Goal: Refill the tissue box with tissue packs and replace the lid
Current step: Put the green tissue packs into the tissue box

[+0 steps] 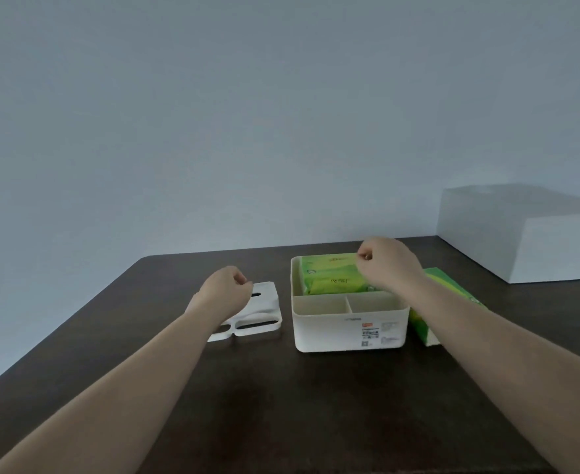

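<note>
A white tissue box (350,331) stands open on the dark table. Its rear compartment holds green tissue packs (329,277); the two small front compartments are empty. My right hand (389,263) hovers over the back of the box, fingers pinched on the top edge of the upper green pack. The white lid (257,318), with its slots, lies flat to the left of the box. My left hand (227,290) rests on the lid's far left part, fingers curled and touching its edge. Another green tissue pack (444,304) lies to the right of the box, partly hidden by my right forearm.
A large white block (535,241) stands at the table's back right corner. The table's (281,405) far edge meets a plain grey wall, and its left edge slants toward me.
</note>
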`<action>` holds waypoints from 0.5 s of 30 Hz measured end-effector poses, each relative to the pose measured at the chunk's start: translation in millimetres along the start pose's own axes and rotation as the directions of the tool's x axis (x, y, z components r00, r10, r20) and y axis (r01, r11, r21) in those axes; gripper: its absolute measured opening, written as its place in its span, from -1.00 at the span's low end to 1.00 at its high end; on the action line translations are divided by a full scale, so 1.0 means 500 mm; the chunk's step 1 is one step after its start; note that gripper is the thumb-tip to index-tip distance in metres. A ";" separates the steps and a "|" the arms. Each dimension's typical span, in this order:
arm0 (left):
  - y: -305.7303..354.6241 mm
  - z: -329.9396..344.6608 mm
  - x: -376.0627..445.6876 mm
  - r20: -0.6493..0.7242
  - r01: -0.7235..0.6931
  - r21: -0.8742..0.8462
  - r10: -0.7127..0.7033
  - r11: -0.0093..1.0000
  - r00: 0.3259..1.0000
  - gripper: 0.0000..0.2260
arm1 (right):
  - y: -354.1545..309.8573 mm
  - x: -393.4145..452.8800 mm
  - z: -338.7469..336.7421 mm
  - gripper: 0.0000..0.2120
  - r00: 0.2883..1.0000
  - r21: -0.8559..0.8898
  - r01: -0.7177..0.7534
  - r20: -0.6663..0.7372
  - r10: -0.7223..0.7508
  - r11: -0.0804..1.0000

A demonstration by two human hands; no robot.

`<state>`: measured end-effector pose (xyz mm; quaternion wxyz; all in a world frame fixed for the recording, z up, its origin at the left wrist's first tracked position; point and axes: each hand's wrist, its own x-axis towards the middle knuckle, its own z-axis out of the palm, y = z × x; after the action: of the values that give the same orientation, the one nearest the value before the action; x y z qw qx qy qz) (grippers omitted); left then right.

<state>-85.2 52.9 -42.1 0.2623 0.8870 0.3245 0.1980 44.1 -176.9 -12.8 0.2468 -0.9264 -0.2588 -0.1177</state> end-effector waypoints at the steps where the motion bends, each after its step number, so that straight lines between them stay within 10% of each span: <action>1: 0.020 0.006 -0.002 0.007 -0.025 -0.019 0.025 1.000 1.000 -0.85 | 0.012 -0.006 -0.007 -0.76 1.000 -0.013 -0.016 -0.014 0.016 1.000; 15: 0.165 0.100 0.007 0.096 -0.014 0.270 -0.012 0.963 0.995 -0.36 | 0.177 -0.045 -0.024 -0.09 0.832 -0.166 -0.419 0.324 0.450 0.893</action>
<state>-17.5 -15.4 -31.6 0.1541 0.9231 0.3350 0.1090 71.9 -258.3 -45.2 0.1754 -0.9766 -0.0760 0.0987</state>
